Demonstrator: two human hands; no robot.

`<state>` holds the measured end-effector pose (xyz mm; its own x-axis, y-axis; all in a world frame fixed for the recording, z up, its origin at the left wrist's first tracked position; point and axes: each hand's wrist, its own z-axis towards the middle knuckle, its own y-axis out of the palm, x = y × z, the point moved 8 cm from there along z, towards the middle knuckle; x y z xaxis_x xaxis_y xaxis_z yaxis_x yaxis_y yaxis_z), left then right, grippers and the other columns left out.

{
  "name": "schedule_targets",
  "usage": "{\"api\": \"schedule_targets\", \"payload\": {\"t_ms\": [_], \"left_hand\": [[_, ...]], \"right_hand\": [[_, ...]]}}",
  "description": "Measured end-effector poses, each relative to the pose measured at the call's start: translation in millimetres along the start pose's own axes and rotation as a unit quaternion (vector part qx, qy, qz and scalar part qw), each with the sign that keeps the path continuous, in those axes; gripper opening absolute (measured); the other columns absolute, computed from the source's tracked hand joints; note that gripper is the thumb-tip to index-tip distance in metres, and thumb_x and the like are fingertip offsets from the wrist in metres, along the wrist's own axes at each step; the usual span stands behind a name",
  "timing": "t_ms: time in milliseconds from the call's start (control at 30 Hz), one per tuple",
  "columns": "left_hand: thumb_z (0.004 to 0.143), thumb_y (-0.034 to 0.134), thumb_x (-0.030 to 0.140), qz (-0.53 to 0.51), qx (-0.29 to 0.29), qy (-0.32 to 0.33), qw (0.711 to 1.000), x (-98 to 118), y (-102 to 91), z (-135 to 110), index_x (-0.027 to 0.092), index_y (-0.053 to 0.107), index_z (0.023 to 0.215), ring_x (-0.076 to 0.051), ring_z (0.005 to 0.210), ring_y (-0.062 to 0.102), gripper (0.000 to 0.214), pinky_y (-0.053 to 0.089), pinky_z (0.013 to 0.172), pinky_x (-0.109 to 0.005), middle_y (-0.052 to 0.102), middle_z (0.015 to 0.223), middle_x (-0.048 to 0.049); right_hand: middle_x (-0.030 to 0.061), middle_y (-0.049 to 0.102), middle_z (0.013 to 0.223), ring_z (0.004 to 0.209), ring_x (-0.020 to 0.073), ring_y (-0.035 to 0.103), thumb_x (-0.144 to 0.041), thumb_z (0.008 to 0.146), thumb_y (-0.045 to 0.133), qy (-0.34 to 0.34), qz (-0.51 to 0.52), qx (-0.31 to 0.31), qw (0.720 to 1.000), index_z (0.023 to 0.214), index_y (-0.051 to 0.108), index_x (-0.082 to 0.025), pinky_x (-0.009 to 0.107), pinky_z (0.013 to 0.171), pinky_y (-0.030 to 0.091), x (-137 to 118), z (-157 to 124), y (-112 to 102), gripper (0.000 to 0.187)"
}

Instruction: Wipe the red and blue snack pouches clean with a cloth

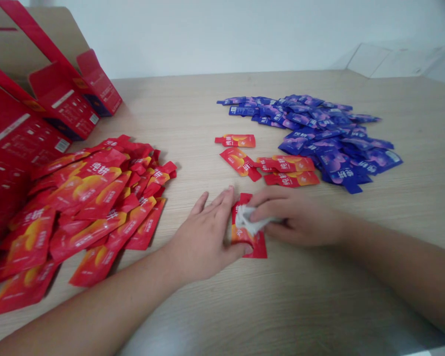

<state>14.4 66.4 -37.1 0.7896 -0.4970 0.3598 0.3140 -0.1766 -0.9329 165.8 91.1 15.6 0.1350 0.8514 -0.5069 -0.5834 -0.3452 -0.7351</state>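
Red pile (85, 207) lay left on desk (319, 306); left hand (203, 237), flat and open, pinned a red packet (258, 247) at centre. Right hand (300, 220) pinched a wipe (245, 220) onto it, apparently mid-wipe; blue pile (330, 138) right.

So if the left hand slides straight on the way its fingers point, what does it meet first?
Most likely the slanted red sachet just past the left hand's fingertips; only bare table lies between. Depth is hard to judge.
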Motion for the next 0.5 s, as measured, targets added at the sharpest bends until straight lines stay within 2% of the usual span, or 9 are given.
{"api": "schedule_targets", "payload": {"t_ms": [100,200,333,400,467,500], "left_hand": [[0.098,0.067,0.057,0.01,-0.016,0.027,0.999,4,-0.6,-1,0.015,0.011,0.172,-0.034,0.162,0.038,0.102,0.015,0.135,-0.063,0.036,0.174,-0.0236],[0.097,0.068,0.055,0.021,-0.023,0.032,0.999,6,-3.8,0,0.014,0.013,0.172,-0.034,0.162,0.038,0.101,0.018,0.134,-0.063,0.037,0.174,-0.0226],[0.097,0.068,0.064,0.034,-0.026,0.022,0.999,8,-5.4,0,0.011,0.01,0.172,-0.036,0.162,0.038,0.109,0.022,0.134,-0.062,0.039,0.172,-0.0247],[0.098,0.068,0.063,0.047,-0.025,0.02,0.998,10,-3.7,-3,0.008,0.006,0.172,-0.036,0.162,0.038,0.11,0.024,0.133,-0.062,0.039,0.171,-0.0274],[0.102,0.065,0.056,0.07,-0.004,0.024,0.997,14,-5.0,-6,0.005,0.011,0.171,-0.039,0.162,0.037,0.102,0.025,0.132,-0.063,0.039,0.17,-0.0294],[0.105,0.063,0.05,0.082,0.006,0.038,0.996,19,-6.0,-8,0.008,0.017,0.171,-0.041,0.162,0.035,0.09,0.026,0.132,-0.064,0.04,0.171,-0.0274]], "right_hand": [[0.0054,0.078,0.117,0.106,0.0189,0.073,-0.016,0.099,0.068,-0.007,0.061,-0.137,0.989,0.115,0.075,-0.025,0.033,0.096,0.057,-18,-2,20,0.02],[0.0031,0.08,0.115,0.109,0.0199,0.072,-0.016,0.099,0.07,0.035,0.044,-0.181,0.982,0.115,0.076,-0.025,0.036,0.102,0.055,-13,0,29,0.019],[0.0052,0.08,0.119,0.115,0.0223,0.072,-0.018,0.099,0.07,0.058,-0.033,-0.128,0.99,0.112,0.078,-0.024,0.039,0.106,0.054,11,4,20,0.016],[0.0076,0.079,0.123,0.117,0.0241,0.072,-0.019,0.1,0.068,0.066,-0.08,-0.098,0.99,0.115,0.077,-0.023,0.041,0.106,0.056,25,4,14,0.018],[0.0089,0.078,0.122,0.112,0.0251,0.074,-0.019,0.101,0.066,0.077,-0.127,-0.055,0.987,0.117,0.077,-0.022,0.042,0.1,0.059,36,2,6,0.02],[0.0093,0.078,0.121,0.111,0.0257,0.074,-0.02,0.101,0.065,0.081,-0.147,-0.019,0.986,0.117,0.077,-0.022,0.042,0.098,0.06,40,1,0,0.02]]}}
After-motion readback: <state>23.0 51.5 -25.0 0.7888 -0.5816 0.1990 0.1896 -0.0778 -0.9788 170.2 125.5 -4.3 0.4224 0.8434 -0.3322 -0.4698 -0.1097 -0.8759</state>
